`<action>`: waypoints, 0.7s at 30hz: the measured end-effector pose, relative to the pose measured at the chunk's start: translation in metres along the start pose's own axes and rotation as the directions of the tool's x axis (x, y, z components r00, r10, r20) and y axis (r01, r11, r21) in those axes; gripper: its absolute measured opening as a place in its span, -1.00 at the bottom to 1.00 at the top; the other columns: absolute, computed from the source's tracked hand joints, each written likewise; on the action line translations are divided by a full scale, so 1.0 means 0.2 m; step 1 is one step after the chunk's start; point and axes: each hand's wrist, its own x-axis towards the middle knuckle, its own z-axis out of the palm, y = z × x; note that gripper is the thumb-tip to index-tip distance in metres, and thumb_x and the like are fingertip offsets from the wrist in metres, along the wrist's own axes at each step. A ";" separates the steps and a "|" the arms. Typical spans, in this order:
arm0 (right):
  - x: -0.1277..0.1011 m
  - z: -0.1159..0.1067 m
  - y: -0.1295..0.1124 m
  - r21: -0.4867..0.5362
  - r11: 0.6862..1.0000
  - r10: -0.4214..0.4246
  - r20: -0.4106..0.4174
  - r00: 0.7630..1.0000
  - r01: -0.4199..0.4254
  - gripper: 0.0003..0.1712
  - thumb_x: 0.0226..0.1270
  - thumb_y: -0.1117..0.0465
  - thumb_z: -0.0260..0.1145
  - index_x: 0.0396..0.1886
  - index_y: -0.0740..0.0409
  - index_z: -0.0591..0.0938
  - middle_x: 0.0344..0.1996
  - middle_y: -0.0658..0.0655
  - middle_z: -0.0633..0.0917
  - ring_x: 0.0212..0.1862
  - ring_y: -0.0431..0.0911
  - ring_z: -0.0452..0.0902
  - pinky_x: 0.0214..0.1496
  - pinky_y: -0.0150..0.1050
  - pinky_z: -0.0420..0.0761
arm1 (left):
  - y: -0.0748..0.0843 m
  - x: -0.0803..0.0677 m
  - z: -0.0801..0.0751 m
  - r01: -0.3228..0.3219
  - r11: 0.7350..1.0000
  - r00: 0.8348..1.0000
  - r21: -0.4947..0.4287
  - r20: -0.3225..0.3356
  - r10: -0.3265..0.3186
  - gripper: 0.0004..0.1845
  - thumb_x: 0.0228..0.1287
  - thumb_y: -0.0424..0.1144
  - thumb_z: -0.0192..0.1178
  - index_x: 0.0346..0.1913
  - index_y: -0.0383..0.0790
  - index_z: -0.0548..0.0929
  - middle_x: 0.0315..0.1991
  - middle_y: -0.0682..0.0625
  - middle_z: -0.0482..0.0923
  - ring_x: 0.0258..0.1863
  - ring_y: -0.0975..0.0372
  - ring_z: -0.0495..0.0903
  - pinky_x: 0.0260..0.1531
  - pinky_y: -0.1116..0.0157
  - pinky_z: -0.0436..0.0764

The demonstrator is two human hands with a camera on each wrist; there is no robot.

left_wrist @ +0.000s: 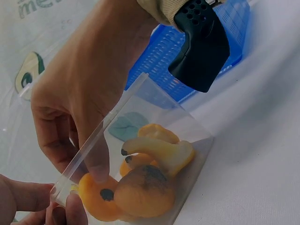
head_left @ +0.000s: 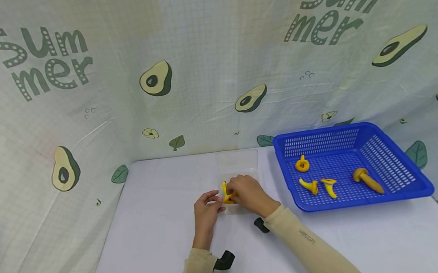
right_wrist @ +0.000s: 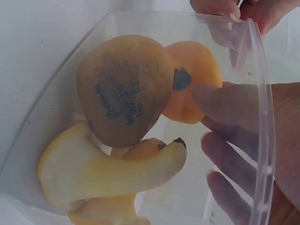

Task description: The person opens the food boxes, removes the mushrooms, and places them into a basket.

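A see-through plastic box (left_wrist: 145,91) stands on the table with several toy mushrooms inside. My left hand (head_left: 206,214) pinches the box's rim at a corner between thumb and finger. My right hand (head_left: 249,194) reaches over the rim into the box and holds an orange mushroom (right_wrist: 190,105) with a dark spot, thumb on its surface. Right beside that one lies a brownish mushroom (right_wrist: 124,89) with a dark patch on its cap. A pale yellow curved mushroom (right_wrist: 112,173) lies near it, partly covering other orange ones.
At the right stands a blue perforated basket (head_left: 366,200) holding a ring-topped yellow mushroom (head_left: 302,164), two small curved yellow mushrooms (head_left: 329,188), and a longer brown mushroom (head_left: 368,180). A clear flat panel (head_left: 237,161) lies behind the hands. Printed cloth hangs behind the white table (head_left: 153,237).
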 end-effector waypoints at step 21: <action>-0.19 -0.12 0.06 0.003 0.998 -0.055 -0.345 0.937 0.060 -0.79 0.12 0.33 0.68 -0.28 0.05 0.82 -0.28 -0.05 0.79 -0.16 -0.10 0.64 -0.03 -0.16 0.70 | 0.01 0.00 -0.01 -0.012 1.000 1.000 -0.012 0.009 0.012 -0.67 0.37 -0.56 0.28 0.17 -0.58 0.62 -0.18 -0.14 0.56 -0.38 0.24 0.55 -0.35 0.38 0.80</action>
